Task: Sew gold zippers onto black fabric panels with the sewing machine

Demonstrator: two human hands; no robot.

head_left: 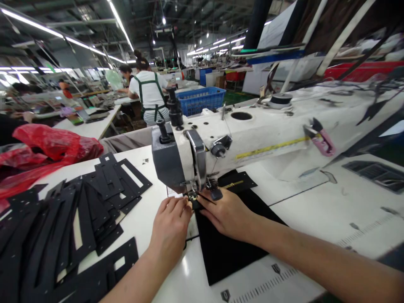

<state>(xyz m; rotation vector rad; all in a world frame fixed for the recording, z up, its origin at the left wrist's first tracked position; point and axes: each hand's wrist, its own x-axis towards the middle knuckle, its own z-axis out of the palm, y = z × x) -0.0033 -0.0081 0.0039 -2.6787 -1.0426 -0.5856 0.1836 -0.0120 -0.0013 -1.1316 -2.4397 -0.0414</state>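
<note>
Under the sewing machine (202,139), my curled left hand (172,223) and flatter right hand (232,214), grips unclear, guide the black panel (227,252), probably light, pliable, best held near its edges.

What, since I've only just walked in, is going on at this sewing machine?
A person has both hands at the sewing machine. The left hand is beside the presser foot; the right hand lies over a black panel, its fingers near the foot. Exactly what the fingers pinch is hidden. Black cut pieces are heaped to the left on the white table.
</note>
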